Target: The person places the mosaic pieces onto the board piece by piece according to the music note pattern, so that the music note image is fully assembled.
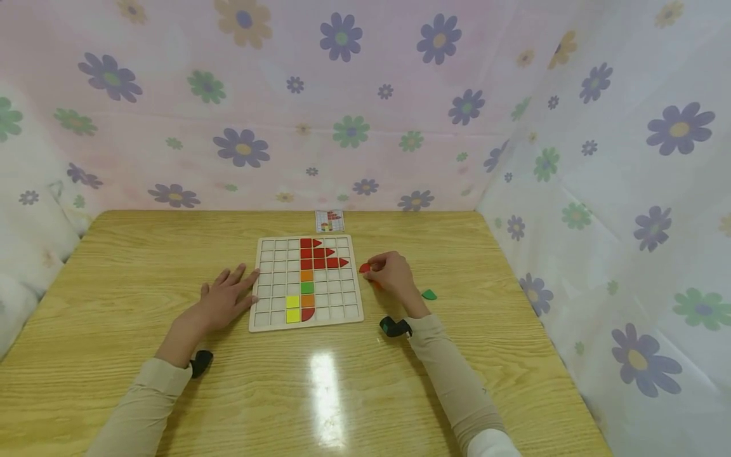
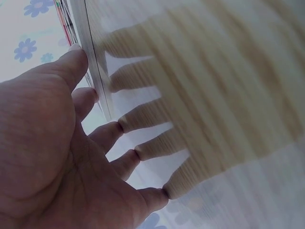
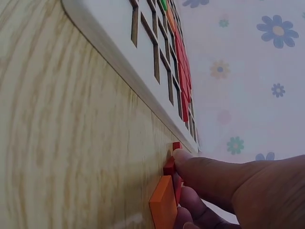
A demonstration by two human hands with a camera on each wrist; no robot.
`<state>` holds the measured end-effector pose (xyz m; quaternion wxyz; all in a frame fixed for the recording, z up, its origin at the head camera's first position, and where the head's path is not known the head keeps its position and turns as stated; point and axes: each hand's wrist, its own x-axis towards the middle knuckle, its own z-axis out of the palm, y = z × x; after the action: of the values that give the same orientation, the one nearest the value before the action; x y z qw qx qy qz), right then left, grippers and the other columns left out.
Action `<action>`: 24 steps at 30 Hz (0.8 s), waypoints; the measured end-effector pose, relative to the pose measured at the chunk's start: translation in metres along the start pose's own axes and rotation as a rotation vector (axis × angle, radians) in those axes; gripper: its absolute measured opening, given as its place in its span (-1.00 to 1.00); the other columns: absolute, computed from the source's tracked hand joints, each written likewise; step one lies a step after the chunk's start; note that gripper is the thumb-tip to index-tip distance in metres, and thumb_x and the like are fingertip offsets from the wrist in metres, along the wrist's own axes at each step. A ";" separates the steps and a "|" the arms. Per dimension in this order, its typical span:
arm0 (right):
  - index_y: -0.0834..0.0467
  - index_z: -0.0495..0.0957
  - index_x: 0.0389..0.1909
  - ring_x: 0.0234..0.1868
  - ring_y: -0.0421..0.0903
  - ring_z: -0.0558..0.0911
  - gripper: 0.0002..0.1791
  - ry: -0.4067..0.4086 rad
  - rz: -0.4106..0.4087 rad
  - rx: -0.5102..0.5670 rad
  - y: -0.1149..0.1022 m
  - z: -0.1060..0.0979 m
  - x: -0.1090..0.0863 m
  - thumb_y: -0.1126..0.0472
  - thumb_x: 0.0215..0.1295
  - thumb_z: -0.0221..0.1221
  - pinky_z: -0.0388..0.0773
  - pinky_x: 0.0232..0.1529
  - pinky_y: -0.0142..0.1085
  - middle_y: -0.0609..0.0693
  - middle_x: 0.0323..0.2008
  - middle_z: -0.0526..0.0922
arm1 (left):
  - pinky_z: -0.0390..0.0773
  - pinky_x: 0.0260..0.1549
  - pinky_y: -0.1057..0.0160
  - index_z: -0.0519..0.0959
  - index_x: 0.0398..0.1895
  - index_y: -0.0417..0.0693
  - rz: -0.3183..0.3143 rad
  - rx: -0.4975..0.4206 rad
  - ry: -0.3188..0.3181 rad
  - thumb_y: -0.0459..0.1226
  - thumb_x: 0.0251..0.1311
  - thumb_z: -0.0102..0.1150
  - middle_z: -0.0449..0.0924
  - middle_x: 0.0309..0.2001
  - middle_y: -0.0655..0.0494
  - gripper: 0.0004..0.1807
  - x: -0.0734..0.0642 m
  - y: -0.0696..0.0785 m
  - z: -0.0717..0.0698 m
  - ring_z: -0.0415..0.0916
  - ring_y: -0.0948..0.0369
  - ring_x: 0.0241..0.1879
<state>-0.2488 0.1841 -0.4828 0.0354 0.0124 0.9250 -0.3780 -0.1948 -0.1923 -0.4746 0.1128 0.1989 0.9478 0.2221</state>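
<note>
A wooden grid board [image 1: 335, 311] lies on the table, with red, orange, green and yellow pieces set in some of its squares. Spread beside its left edge, my left hand [image 1: 224, 303] touches the rim with thumb and fingertip; the other fingertips rest on the tabletop. At the right of the board, my right hand [image 1: 394, 274] pinches a red piece [image 1: 365, 268] with a curved edge, just above or on the table. Close under those fingers, the right wrist view has an orange piece [image 3: 163, 202] and more red, partly hidden by the thumb.
A green quarter-round piece [image 1: 429, 294] lies right of my right wrist. Behind the board is a small pattern card [image 1: 329, 221] with a similar coloured design. Black wrist cameras [image 1: 394, 327] hang under both wrists. A flowered curtain [image 1: 354, 95] encloses the table's back and sides.
</note>
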 end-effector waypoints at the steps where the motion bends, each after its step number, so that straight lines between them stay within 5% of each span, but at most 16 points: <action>1: 0.25 0.75 -0.05 -0.14 0.03 0.71 -0.69 -0.003 -0.004 0.002 0.000 0.000 0.000 0.22 0.22 0.44 0.64 -0.02 -0.07 0.10 -0.20 0.77 | -0.07 0.18 -0.68 0.16 0.58 -0.22 0.000 -0.002 -0.002 -0.07 0.54 0.02 -0.07 0.55 -0.46 -0.30 0.000 -0.001 0.000 -0.15 -0.52 0.47; 13: 0.27 0.70 -0.11 -0.32 -0.04 0.62 -0.74 -0.050 -0.030 -0.050 -0.005 -0.002 0.000 0.22 0.25 0.40 0.59 -0.20 -0.19 0.07 -0.30 0.70 | -0.13 0.19 -0.68 0.13 0.59 -0.20 -0.004 -0.018 -0.021 -0.06 0.55 0.00 -0.11 0.56 -0.46 -0.30 0.002 -0.004 0.001 -0.22 -0.52 0.48; 24: 0.23 0.73 -0.11 -0.25 0.00 0.63 -0.77 -0.064 -0.044 -0.081 -0.010 -0.001 0.005 0.23 0.25 0.39 0.59 -0.17 -0.15 0.09 -0.25 0.71 | -0.14 0.19 -0.69 0.13 0.60 -0.20 -0.001 -0.023 -0.018 -0.05 0.55 0.00 -0.11 0.56 -0.45 -0.29 0.002 -0.005 0.001 -0.21 -0.51 0.49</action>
<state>-0.2540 0.1781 -0.4752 0.0574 -0.0214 0.9380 -0.3412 -0.1981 -0.1952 -0.4777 0.1237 0.1992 0.9443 0.2310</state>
